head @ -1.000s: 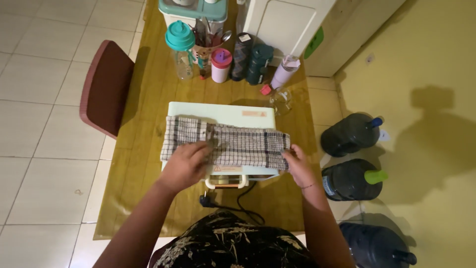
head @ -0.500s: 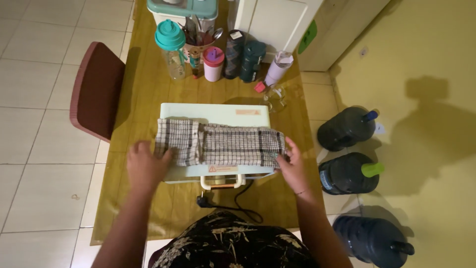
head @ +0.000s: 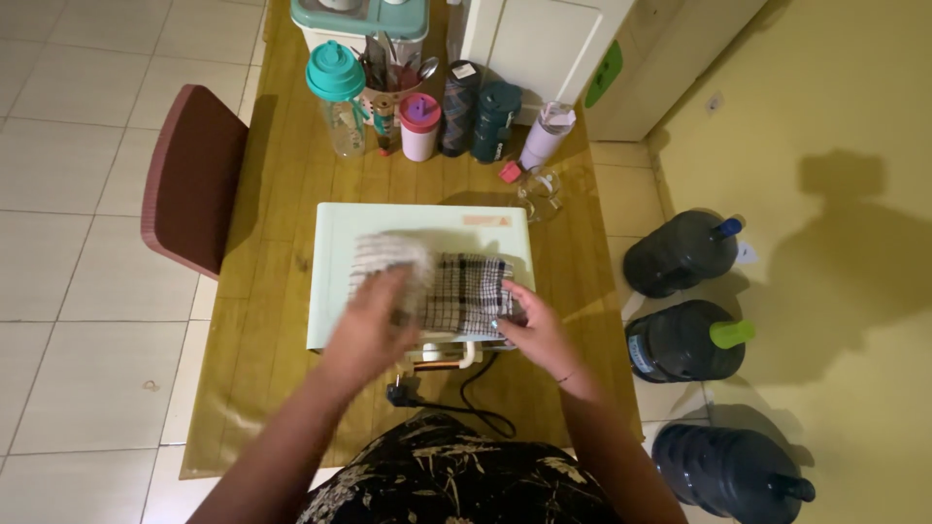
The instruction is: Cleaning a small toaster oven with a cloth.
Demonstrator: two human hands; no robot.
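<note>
While folded, checked cloth [head: 456, 291] lies under both hands' fingers [head: 513, 309].

Both forearms reach forward from the bottom edge, bare, converging toward centre. Left hand [head: 374, 315] palm down, fingers spread loosely, motion-blurred, so grip unclear. Right hand [head: 529, 320] palm down, fingers curled inward, thin band at the wrist. The hands sit near each other, not touching.
</note>
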